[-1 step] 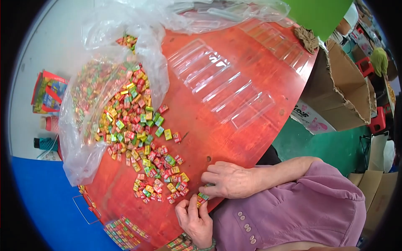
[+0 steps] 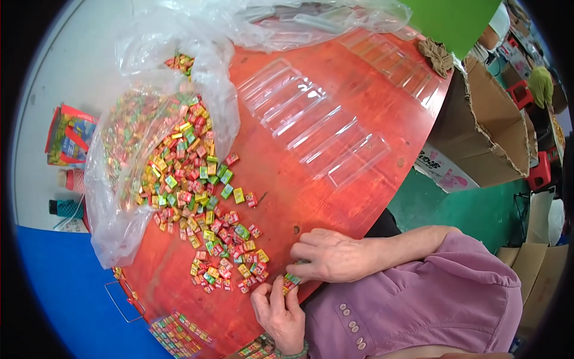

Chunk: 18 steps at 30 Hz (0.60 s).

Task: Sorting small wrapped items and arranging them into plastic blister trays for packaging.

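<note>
Fingers: both hands pinch at a short row of small wrapped candies (image 2: 291, 281) near the table edge.
L hand (image 2: 280, 316): palm down, fingertips curled onto the near end of the row; grip looks closed on it, can't tell how many pieces.
R hand (image 2: 327, 255): knuckles up, thumb + forefinger nipped on the far end of the same row.
Row: on the red table (image 2: 335, 197), just beside the loose candy pile (image 2: 203, 197), touching both hands.
Pile: red, green, yellow, orange pieces spilling out of a clear plastic bag (image 2: 149, 90) at L.
Trays: clear plastic trays (image 2: 317, 128) w/ long slots lie in a line across the table, well apart from the hands.
Box: open cardboard box (image 2: 490, 137) off the table's R side.
Filled tray: 1 tray of sorted candies (image 2: 174, 335) at the table's near L edge.
Sleeve: purple, on the R arm (image 2: 430, 293).
</note>
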Each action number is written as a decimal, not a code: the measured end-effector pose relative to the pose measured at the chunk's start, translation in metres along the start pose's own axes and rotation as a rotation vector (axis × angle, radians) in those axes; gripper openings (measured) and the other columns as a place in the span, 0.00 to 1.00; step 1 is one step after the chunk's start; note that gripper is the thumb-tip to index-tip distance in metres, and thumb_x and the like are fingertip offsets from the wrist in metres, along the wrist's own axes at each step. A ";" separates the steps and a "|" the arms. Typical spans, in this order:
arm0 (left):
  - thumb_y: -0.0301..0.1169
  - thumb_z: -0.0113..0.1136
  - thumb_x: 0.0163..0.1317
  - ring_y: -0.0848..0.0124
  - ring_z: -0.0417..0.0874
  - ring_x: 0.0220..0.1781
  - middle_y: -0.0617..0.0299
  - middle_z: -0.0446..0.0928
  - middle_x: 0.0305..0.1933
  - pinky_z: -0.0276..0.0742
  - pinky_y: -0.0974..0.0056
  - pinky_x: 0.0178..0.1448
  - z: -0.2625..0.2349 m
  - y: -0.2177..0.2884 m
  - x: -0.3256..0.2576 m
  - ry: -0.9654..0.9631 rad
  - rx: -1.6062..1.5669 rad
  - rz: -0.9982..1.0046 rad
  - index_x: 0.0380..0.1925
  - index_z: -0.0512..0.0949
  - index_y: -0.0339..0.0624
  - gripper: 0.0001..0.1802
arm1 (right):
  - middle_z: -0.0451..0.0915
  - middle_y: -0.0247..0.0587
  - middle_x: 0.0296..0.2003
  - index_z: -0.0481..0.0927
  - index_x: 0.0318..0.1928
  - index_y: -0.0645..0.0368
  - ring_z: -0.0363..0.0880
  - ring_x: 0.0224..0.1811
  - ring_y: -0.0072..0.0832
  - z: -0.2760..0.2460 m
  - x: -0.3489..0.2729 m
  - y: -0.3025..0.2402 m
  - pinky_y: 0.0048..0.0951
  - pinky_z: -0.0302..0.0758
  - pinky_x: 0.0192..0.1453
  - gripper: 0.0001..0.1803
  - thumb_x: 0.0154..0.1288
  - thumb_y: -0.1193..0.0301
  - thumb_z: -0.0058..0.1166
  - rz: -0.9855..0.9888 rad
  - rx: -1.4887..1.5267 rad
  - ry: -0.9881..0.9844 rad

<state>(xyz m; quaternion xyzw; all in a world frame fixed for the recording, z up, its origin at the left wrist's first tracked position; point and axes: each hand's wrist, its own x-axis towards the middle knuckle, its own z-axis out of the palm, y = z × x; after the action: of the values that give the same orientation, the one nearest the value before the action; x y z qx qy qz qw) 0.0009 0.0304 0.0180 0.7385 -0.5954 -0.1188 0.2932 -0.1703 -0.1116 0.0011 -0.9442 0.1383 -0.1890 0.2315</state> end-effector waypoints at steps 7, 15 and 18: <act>0.27 0.72 0.61 0.53 0.78 0.47 0.51 0.74 0.45 0.77 0.50 0.50 0.043 0.053 0.084 -0.083 -0.038 0.333 0.51 0.83 0.37 0.18 | 0.75 0.38 0.41 0.85 0.50 0.55 0.77 0.44 0.36 -0.068 -0.046 0.036 0.39 0.77 0.48 0.19 0.63 0.60 0.70 0.234 -0.091 0.256; 0.28 0.71 0.62 0.55 0.78 0.48 0.54 0.71 0.45 0.79 0.53 0.50 0.105 0.098 0.149 -0.131 -0.082 0.513 0.53 0.81 0.39 0.18 | 0.74 0.39 0.41 0.85 0.50 0.53 0.77 0.44 0.39 -0.109 -0.080 0.095 0.41 0.77 0.51 0.20 0.62 0.57 0.70 0.368 -0.224 0.281; 0.28 0.71 0.62 0.55 0.78 0.48 0.54 0.71 0.45 0.79 0.53 0.50 0.119 0.100 0.154 -0.145 -0.052 0.516 0.52 0.81 0.38 0.19 | 0.74 0.38 0.40 0.85 0.51 0.50 0.77 0.46 0.39 -0.116 -0.083 0.106 0.41 0.77 0.53 0.17 0.65 0.58 0.67 0.398 -0.243 0.226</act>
<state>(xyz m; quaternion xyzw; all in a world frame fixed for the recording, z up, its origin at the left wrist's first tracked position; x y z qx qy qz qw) -0.1020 -0.1628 0.0073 0.5440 -0.7802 -0.1077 0.2892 -0.3114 -0.2174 0.0200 -0.8922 0.3681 -0.2261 0.1321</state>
